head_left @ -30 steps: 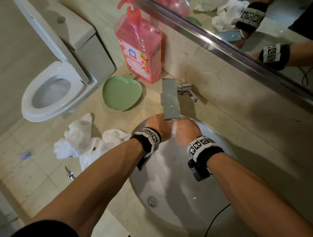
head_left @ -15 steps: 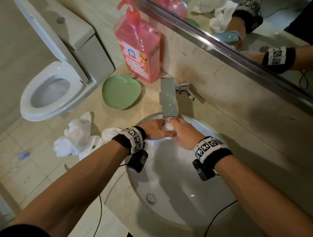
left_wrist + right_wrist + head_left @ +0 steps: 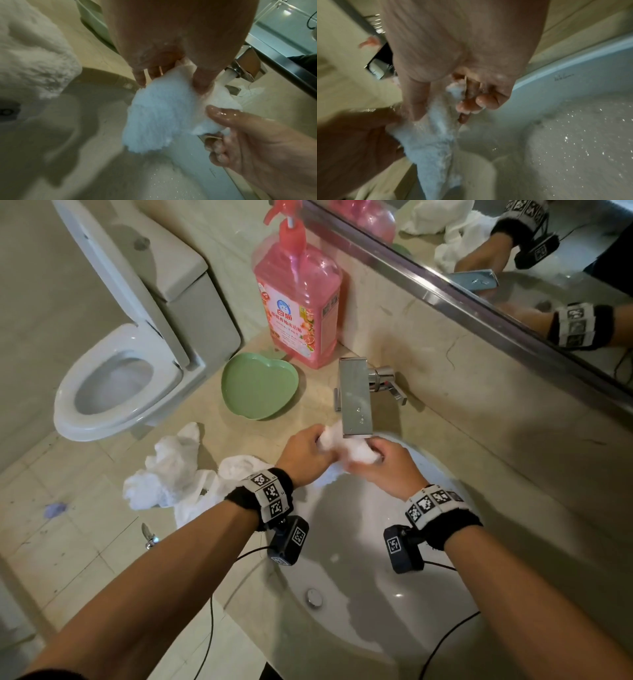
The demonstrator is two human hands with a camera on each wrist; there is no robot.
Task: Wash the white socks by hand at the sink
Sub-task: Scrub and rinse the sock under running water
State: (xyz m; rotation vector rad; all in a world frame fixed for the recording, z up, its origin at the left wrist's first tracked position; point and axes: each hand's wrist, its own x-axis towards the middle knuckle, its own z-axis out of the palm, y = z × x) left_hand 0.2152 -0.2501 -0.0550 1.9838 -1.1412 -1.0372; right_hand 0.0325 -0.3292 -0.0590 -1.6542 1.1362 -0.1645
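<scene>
A wet white sock (image 3: 346,447) is held between both hands right under the square chrome faucet (image 3: 355,397), above the white sink basin (image 3: 383,604). My left hand (image 3: 308,455) pinches one end of the sock (image 3: 164,119) between thumb and fingers. My right hand (image 3: 387,463) grips the other end, fingers curled round the soapy sock (image 3: 433,135). Water runs from the faucet spout (image 3: 229,75). More white socks (image 3: 171,470) lie in a heap on the counter left of the basin.
A pink pump bottle of detergent (image 3: 301,299) stands behind a green heart-shaped dish (image 3: 258,385) at the back of the beige counter. A mirror (image 3: 513,261) runs along the wall on the right. A toilet (image 3: 120,371) stands to the left, below the counter.
Both hands have pulled slightly apart and lifted, so the sock now shows stretched between them under the faucet. Before, the hands were pressed together around it.
</scene>
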